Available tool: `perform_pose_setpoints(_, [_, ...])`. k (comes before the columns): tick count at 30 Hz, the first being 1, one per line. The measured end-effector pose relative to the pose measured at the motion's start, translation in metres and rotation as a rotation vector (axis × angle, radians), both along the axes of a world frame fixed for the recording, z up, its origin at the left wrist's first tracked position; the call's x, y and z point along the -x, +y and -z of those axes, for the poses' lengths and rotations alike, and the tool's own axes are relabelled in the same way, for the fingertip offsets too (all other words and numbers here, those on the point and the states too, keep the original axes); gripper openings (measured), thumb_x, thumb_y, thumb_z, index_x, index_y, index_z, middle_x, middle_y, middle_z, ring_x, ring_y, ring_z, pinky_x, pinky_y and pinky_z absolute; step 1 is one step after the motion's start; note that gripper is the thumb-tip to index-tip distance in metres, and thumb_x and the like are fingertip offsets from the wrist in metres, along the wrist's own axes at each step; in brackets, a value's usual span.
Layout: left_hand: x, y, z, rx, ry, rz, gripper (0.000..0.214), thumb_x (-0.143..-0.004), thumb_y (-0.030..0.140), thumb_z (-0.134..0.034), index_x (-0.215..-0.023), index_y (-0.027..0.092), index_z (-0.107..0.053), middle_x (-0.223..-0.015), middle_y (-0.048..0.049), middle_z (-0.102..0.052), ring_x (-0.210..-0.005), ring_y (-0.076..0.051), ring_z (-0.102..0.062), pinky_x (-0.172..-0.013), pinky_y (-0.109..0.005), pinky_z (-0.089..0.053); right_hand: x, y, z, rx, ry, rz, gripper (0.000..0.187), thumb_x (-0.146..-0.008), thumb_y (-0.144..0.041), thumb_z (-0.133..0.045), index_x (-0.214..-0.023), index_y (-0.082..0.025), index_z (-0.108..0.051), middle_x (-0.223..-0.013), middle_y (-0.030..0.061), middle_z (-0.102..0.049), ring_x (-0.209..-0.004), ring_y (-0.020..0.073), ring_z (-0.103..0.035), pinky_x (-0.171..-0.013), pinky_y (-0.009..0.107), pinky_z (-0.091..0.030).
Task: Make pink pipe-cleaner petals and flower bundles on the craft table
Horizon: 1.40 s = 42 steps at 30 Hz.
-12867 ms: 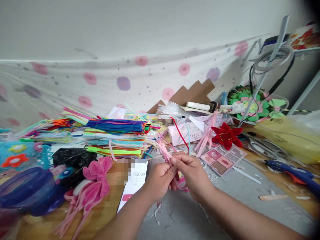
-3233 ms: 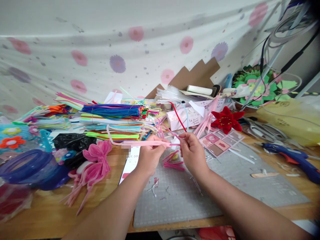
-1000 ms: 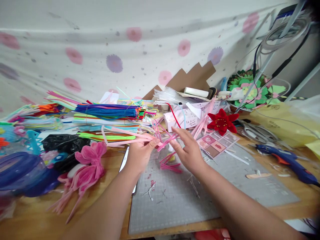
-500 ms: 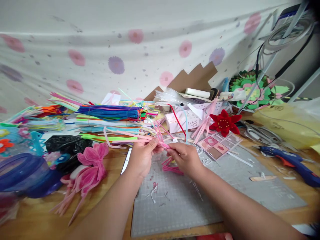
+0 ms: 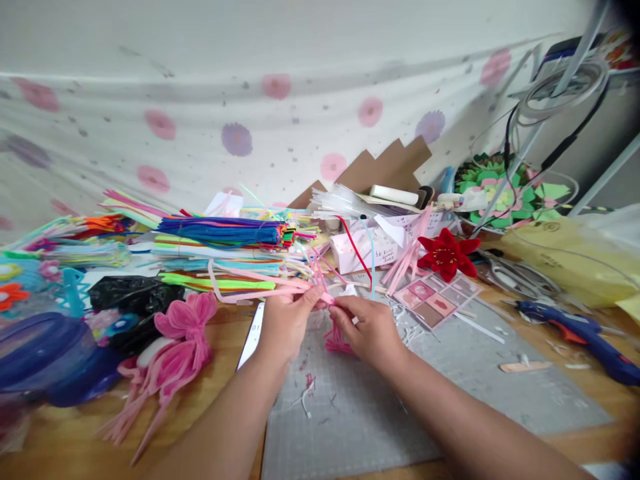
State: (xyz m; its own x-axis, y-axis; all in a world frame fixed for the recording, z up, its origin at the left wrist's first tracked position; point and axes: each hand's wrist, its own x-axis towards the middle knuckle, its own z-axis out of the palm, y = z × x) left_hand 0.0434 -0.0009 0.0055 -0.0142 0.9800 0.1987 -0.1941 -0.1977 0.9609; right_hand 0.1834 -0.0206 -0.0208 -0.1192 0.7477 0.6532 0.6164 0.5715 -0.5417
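Pink pipe cleaners (image 5: 287, 285) run between my two hands, their pale bent ends trailing off to the left. My left hand (image 5: 290, 317) pinches them between thumb and fingers. Close beside it, my right hand (image 5: 367, 327) is closed on the same pink strands, fingertips almost touching the left ones. A bunch of darker pink stems (image 5: 336, 341) hangs or lies below the right hand; my fingers partly hide it. Under both hands is a grey cutting mat (image 5: 345, 413) with small scraps on it.
Bundles of coloured pipe cleaners (image 5: 220, 231) are piled behind on the left. A pink fuzzy flower (image 5: 183, 340) lies left, near a phone (image 5: 251, 337). To the right are a red flower (image 5: 447, 255), an eyeshadow palette (image 5: 430, 299), scissors (image 5: 520, 275) and a blue glue gun (image 5: 575, 333).
Both hands have drawn slightly closer together, and the right fingers have shifted along the pink strands. The camera view has tilted and moved a little.
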Motion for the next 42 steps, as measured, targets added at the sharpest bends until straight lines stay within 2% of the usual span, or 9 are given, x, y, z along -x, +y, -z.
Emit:
perform_pose_setpoints(5, [-0.01,-0.005,0.006,0.021,-0.093,0.112,0.013,-0.069,0.025,-0.072,-0.072,0.014,-0.065,-0.068,0.0006,-0.063,-0.068,-0.012,-0.058,-0.068,-0.025,-0.048,0.003,0.002,-0.003,-0.064,0.06,0.113,0.015,-0.082,-0.021,-0.053,-0.077,-0.017,-0.067,-0.064,0.0022,-0.067,-0.056,0.0126,-0.06,-0.055,0.021,-0.042])
perform_pose_setpoints(12, [-0.021,-0.009,0.014,0.019,-0.182,0.116,0.012,-0.07,0.022,-0.071,-0.079,0.014,-0.068,-0.076,-0.0019,-0.066,-0.076,-0.013,-0.058,-0.075,-0.026,-0.044,0.002,0.002,-0.001,-0.126,0.024,0.195,0.014,-0.08,-0.021,-0.053,-0.078,-0.017,-0.066,-0.065,0.0021,-0.067,-0.056,0.0127,-0.06,-0.056,0.021,-0.043])
perform_pose_setpoints(19, [-0.019,-0.008,0.01,0.074,-0.237,0.065,0.013,-0.066,0.021,-0.072,-0.075,0.014,-0.066,-0.07,-0.0013,-0.066,-0.07,-0.012,-0.059,-0.07,-0.025,-0.045,0.004,-0.001,0.0,-0.081,-0.043,0.045,0.014,-0.082,-0.022,-0.056,-0.089,-0.018,-0.067,-0.077,0.0049,-0.07,-0.067,0.0146,-0.063,-0.064,0.023,-0.046])
perform_pose_setpoints(23, [-0.005,0.001,0.0,0.064,-0.246,0.102,0.011,-0.067,0.021,-0.069,-0.071,0.014,-0.062,-0.063,-0.0006,-0.066,-0.063,-0.013,-0.06,-0.068,-0.027,-0.047,-0.018,0.01,-0.011,0.233,0.063,-0.145,0.019,-0.086,-0.028,-0.051,-0.085,-0.018,-0.066,-0.07,0.0014,-0.067,-0.062,0.0119,-0.06,-0.058,0.022,-0.044])
perform_pose_setpoints(26, [0.006,0.008,-0.006,0.069,-0.203,0.073,0.011,-0.068,0.02,-0.068,-0.069,0.015,-0.059,-0.059,-0.0001,-0.064,-0.059,-0.013,-0.06,-0.064,-0.027,-0.048,-0.037,0.019,-0.014,0.404,-0.092,-0.174,0.013,-0.081,-0.02,-0.056,-0.077,-0.016,-0.067,-0.068,0.0006,-0.065,-0.062,0.0121,-0.058,-0.058,0.022,-0.043])
perform_pose_setpoints(31, [0.007,0.007,-0.006,0.077,-0.148,0.145,0.011,-0.069,0.02,-0.069,-0.072,0.015,-0.059,-0.06,0.0004,-0.064,-0.058,-0.012,-0.06,-0.064,-0.026,-0.049,-0.034,0.02,-0.002,0.248,-0.537,-0.213,0.023,-0.077,-0.012,-0.057,-0.095,-0.019,-0.068,-0.096,0.0072,-0.065,-0.092,0.0196,-0.055,-0.081,0.031,-0.041])
perform_pose_setpoints(34, [0.005,0.007,-0.001,0.059,-0.098,0.197,0.01,-0.071,0.021,-0.069,-0.074,0.015,-0.061,-0.063,0.0008,-0.064,-0.06,-0.01,-0.059,-0.065,-0.024,-0.048,-0.027,0.021,0.002,0.233,-0.645,-0.17,0.013,-0.074,-0.012,-0.057,-0.08,-0.017,-0.068,-0.091,0.0094,-0.063,-0.089,0.0216,-0.053,-0.077,0.031,-0.04])
perform_pose_setpoints(39, [0.005,0.008,0.003,0.064,0.06,0.184,0.011,-0.074,0.024,-0.067,-0.072,0.015,-0.061,-0.063,0.0007,-0.064,-0.06,-0.01,-0.058,-0.064,-0.022,-0.046,-0.036,0.023,-0.012,0.333,-0.167,-0.173,0.004,-0.077,-0.016,-0.055,-0.073,-0.016,-0.057,-0.067,0.0005,-0.058,-0.062,0.0118,-0.052,-0.058,0.022,-0.04])
perform_pose_setpoints(42, [0.003,0.006,0.004,0.031,0.203,0.141,0.012,-0.075,0.027,-0.065,-0.072,0.016,-0.061,-0.065,0.0005,-0.065,-0.062,-0.011,-0.059,-0.064,-0.022,-0.045,-0.038,0.019,-0.02,0.264,0.116,-0.085,0.009,-0.08,-0.023,-0.055,-0.074,-0.017,-0.055,-0.062,-0.0018,-0.057,-0.054,0.0094,-0.051,-0.052,0.02,-0.038])
